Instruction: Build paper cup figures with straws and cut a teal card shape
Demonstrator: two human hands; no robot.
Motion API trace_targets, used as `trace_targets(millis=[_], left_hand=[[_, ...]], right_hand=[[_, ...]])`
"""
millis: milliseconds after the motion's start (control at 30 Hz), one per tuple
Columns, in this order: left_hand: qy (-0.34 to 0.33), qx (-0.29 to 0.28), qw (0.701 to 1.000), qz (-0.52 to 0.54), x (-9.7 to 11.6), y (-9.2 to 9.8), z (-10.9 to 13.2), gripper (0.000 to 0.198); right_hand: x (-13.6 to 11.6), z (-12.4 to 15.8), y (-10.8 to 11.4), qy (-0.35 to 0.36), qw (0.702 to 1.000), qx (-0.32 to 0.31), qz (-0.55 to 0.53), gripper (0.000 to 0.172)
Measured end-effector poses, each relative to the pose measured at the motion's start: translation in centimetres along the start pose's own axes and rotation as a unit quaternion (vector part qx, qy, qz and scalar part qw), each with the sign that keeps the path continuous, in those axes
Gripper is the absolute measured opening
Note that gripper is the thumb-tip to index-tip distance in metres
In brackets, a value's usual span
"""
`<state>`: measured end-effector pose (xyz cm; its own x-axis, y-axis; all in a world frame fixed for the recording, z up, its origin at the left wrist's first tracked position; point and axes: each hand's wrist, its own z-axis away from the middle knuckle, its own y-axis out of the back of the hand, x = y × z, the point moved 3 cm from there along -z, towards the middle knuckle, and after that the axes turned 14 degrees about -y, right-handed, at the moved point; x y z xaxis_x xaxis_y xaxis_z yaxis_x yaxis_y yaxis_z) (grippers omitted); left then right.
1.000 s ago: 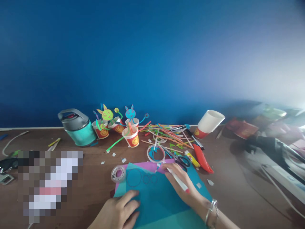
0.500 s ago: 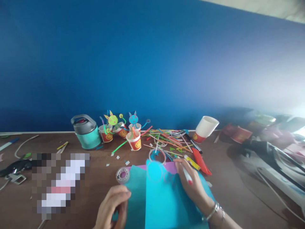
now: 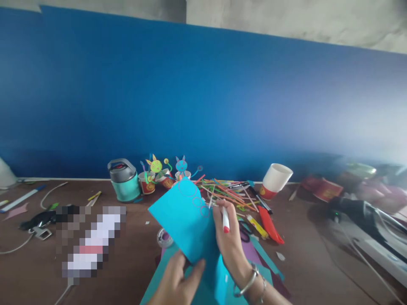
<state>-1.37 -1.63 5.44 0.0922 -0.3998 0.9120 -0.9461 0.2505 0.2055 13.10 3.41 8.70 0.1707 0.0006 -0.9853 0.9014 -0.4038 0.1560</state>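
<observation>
A bright blue paper sheet [image 3: 182, 218] with drawn circles near its top edge is lifted off the table and tilted up. My left hand [image 3: 178, 281] pinches its lower corner. My right hand [image 3: 230, 241] grips the sheet's right edge and also holds a white marker with a red cap [image 3: 225, 218]. More teal and purple sheets [image 3: 254, 256] lie flat under both hands. A tape roll [image 3: 164, 238] sits just left of the raised sheet.
Behind the sheet are paper-cup bunny figures [image 3: 155, 173], a teal kettle [image 3: 124, 181], a heap of coloured straws [image 3: 229, 189], a tipped white cup [image 3: 275, 181], scissors, a yellow glue stick [image 3: 257, 226] and a red cutter [image 3: 270, 224]. Cables and tools lie left and right.
The blue sheet has been lifted from flat on the table to upright. Both hands rose with it, and the camera view tilted upward.
</observation>
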Motion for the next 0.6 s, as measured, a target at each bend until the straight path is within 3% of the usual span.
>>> trace_targets(millis=[100,167,267,333,433,467,533,600], left_hand=[[0.019,0.055,0.998,-0.022,1.2,2.2,-2.5,0.043],[0.017,0.029,0.999,-0.042,1.8,4.1,-4.3,0.053],[0.039,-0.064,0.991,-0.109,1.0,6.5,-6.3,0.062],[0.051,-0.128,0.968,-0.211,-0.2,7.1,-7.0,0.060],[0.051,-0.263,0.923,-0.276,-1.9,5.6,-7.2,0.058],[0.025,-0.276,0.912,-0.302,-2.1,4.7,-7.2,0.057],[-0.045,-0.278,0.889,-0.362,-2.1,2.9,-6.7,0.059],[-0.107,-0.224,0.857,-0.452,-1.9,1.3,-5.5,0.065]], right_hand=[[0.0,0.3,0.9,-0.025,0.999,-0.030,-0.033,0.023],[0.3,-0.3,2.5,-0.035,0.997,-0.027,-0.065,0.023],[0.9,-2.0,5.7,0.011,0.987,0.100,-0.125,0.017],[1.3,-3.1,7.4,0.060,0.968,0.172,-0.176,0.016],[2.1,-3.9,8.2,0.131,0.955,0.230,-0.131,0.014],[2.4,-4.0,8.1,0.160,0.954,0.238,-0.084,0.010],[3.3,-4.2,7.3,0.224,0.948,0.226,0.021,0.004],[4.5,-4.5,6.1,0.304,0.935,0.164,0.075,0.009]])
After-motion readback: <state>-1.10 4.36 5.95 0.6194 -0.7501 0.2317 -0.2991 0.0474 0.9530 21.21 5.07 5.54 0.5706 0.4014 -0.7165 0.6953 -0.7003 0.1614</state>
